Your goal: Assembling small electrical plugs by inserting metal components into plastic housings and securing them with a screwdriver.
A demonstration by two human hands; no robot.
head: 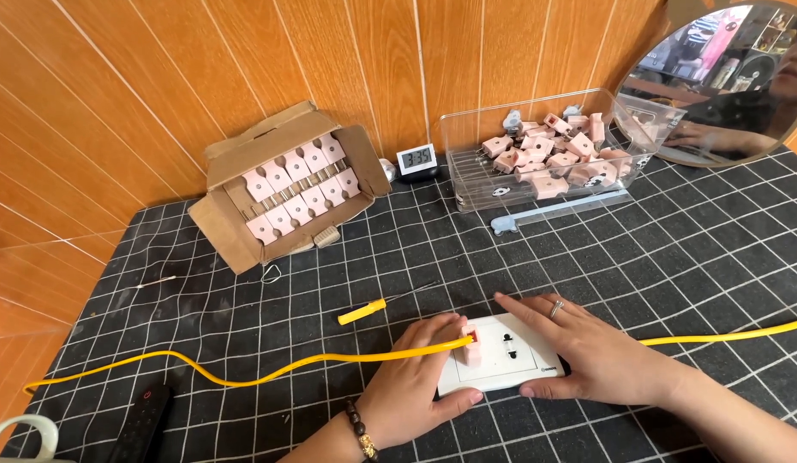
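A white socket block (510,356) lies on the black grid-patterned mat near the front. My left hand (416,386) grips a pink plug (472,345) pushed into the block's left socket; a yellow cable (244,373) runs left from the plug. My right hand (600,351) rests flat on the block's right end, holding it down. Another stretch of yellow cable (724,336) leads off to the right. A yellow-handled screwdriver (364,310) lies just behind my left hand.
A cardboard box (287,184) of pink plugs leans against the wooden wall at back left. A clear plastic bin (544,154) holds several loose pink plugs. A small digital clock (416,159) stands between them. A round mirror (724,77) is at back right, a black remote (141,420) at front left.
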